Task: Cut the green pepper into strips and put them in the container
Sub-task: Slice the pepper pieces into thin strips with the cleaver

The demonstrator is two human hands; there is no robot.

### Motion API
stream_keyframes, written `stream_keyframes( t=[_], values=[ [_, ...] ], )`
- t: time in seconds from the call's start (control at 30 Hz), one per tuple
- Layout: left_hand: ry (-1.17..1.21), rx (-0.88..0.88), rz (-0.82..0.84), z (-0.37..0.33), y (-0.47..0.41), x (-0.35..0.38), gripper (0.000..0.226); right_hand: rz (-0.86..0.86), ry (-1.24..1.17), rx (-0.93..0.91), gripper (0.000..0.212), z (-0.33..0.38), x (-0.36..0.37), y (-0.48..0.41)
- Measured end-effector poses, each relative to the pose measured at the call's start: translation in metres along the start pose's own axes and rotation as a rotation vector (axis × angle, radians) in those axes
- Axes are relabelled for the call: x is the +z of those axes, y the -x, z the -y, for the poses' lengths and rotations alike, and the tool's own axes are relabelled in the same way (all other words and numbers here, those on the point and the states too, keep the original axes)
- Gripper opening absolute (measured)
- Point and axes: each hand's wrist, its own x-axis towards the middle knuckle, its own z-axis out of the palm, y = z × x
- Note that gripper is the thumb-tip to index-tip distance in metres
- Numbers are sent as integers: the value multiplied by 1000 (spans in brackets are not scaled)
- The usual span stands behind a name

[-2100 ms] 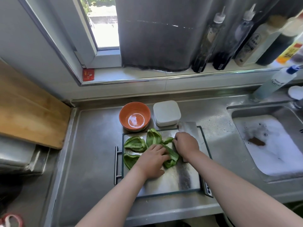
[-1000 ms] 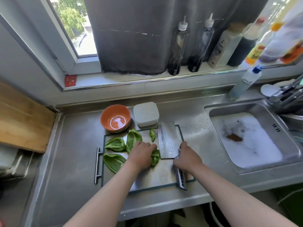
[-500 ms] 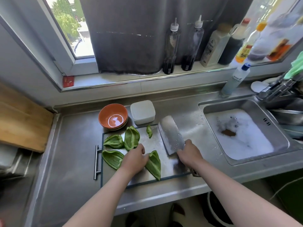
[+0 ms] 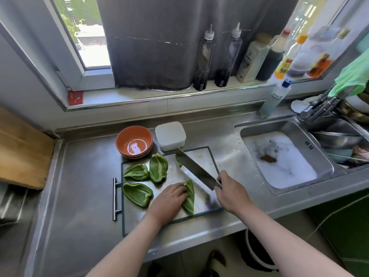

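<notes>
While atop pepper piece [image 4: 189, 198], left hand [image 4: 169, 198]; right grip [image 4: 229, 193] tight round cleaver [image 4: 194, 169]

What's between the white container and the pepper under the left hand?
Head view: the cleaver blade, gripped by the right hand, and a small pepper scrap.

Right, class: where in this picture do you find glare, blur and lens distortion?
Head view: the window is blown out by daylight; a bright reflection sits in the orange bowl; the wide lens bows the window ledge; the bottles at far right are smeared.
</notes>
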Motion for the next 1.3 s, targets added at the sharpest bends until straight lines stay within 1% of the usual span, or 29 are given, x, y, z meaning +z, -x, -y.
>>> stream_keyframes(
  t=[0.13,0.23,0.3,0.4,0.43,0.57,0.63,0.73,0.83,0.9,1.0,1.07,1.2,1.3],
  values=[
    [-42,79,-94,-2,-8,-1,39,31,49,-15,11,-2,10,0],
    [-23,81,-138,-2,-12,-2,30,42,79,-46,10,-4,12,-4],
    [-16,46,-169,-1,-14,0,27,41,99,-69,10,-4,10,-8],
    [3,-41,-163,-2,-17,10,32,38,136,-103,28,-7,12,-13],
    [5,-65,-164,-3,-19,14,33,40,141,-108,30,-9,12,-14],
    [-21,-113,-188,-11,-25,24,28,45,106,-141,25,-20,11,-18],
    [-41,-122,-194,-16,-28,24,21,54,72,-173,22,-24,8,-19],
    [-56,-169,-174,-20,-32,24,24,46,41,-214,24,-28,-1,-20],
    [-32,-245,-93,-25,-32,24,47,49,39,-234,28,-28,-7,-19],
    [-17,-266,-54,-28,-33,21,54,59,45,-229,30,-26,-8,-20],
    [-8,-273,-45,-24,-37,16,52,76,71,-205,30,-24,-5,-22],
    [9,-256,-69,-18,-37,14,52,74,91,-201,30,-23,-2,-20],
    [-16,-169,-51,-14,-30,14,44,11,87,-235,32,-21,-2,-12],
    [-17,-180,-73,-17,-29,17,46,-22,68,-268,28,-19,-3,-8]
  ],
)
